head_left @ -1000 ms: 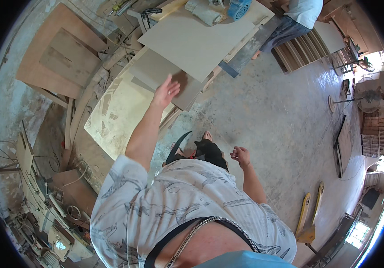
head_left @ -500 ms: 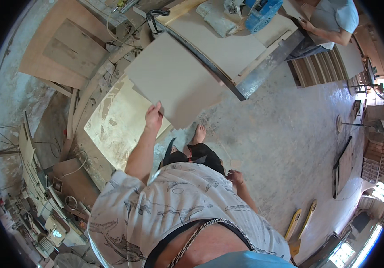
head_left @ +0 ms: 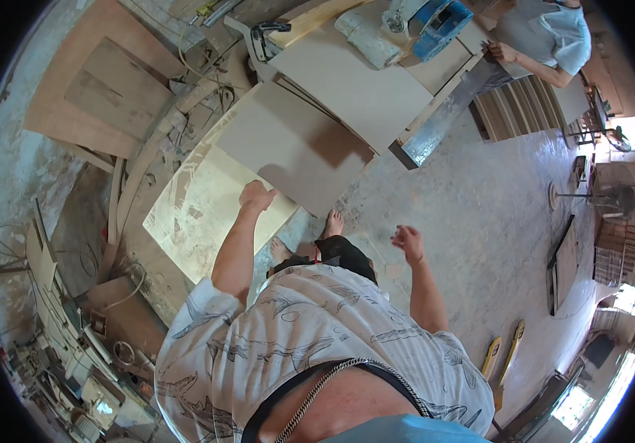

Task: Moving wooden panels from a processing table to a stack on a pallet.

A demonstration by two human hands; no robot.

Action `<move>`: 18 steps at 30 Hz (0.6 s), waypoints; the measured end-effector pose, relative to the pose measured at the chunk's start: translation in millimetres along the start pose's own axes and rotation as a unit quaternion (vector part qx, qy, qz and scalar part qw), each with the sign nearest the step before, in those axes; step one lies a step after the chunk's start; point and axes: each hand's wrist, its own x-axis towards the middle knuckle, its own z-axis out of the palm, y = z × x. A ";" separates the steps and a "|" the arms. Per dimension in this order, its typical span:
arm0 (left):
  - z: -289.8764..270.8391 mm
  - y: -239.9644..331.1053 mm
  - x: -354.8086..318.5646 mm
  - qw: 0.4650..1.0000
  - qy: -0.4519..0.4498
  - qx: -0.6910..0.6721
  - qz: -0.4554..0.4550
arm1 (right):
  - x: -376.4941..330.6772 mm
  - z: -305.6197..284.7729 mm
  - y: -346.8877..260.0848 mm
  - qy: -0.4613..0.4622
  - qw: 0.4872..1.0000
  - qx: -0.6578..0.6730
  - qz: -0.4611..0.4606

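a dusty workshop with a grey concrete floor (head_left: 480, 214) spreads out under the camera, with offcuts and boards stacked along the wall side at the upper left and tools crowded at the lower left. in the middle, a large grey-brown board (head_left: 288, 148) lies tilted, its lower corner pointing at the person's bare feet (head_left: 332, 221). it overlaps a pale, scuffed cream board (head_left: 199, 214) that rests flat on the floor beneath and to the left of it. the left hand (head_left: 256, 196) is closed over the lower left edge of the grey-brown board, fingers curled around the edge where it crosses the cream board, the arm stretched out forward. the right hand (head_left: 408, 242) hangs free above the floor to the right of the feet, fingers loosely bent and half open, holding nothing and well apart from the board. beyond the board's far corner stands a table (head_left: 362, 88) with a light sheet on top; a blue power tool (head_left: 439, 23) and a rolled whitish bundle (head_left: 365, 37) sit near its far edge, and a black clamp (head_left: 262, 40) sits at its left corner. another person in a light blue shirt (head_left: 561, 33) stands at the table's far right corner, one hand on its edge. two yellow-handled tools (head_left: 506, 354) lie on the floor at the lower right.
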 end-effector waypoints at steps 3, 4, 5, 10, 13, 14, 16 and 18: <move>-61.2 71.9 5.8 0.949 -0.040 -0.296 -0.105 | -32.9 -10.5 46.7 0.000 0.996 -0.023 0.087; -74.1 86.6 24.1 0.849 -0.099 -0.510 -0.096 | -36.5 -15.0 56.8 -0.004 0.994 -0.030 0.105; -80.3 103.2 45.4 0.802 -0.058 -0.592 -0.058 | -39.6 -15.0 71.3 -0.014 0.992 0.001 0.123; -99.6 162.5 124.5 0.606 -0.063 -0.793 -0.007 | -76.1 15.4 146.7 -0.002 0.985 -0.027 0.168; -94.2 173.9 152.9 0.579 -0.050 -0.813 -0.039 | -77.0 17.3 143.9 0.019 0.980 0.036 0.193; -93.2 172.3 155.4 0.598 -0.028 -0.797 -0.078 | -76.5 19.5 132.3 0.023 0.981 0.046 0.187; -91.4 169.4 152.8 0.607 -0.023 -0.793 -0.048 | -73.4 19.5 116.7 0.081 0.981 0.098 0.146; -83.4 160.5 135.1 0.621 0.000 -0.782 -0.050 | -66.3 11.1 121.5 0.078 0.977 0.124 0.157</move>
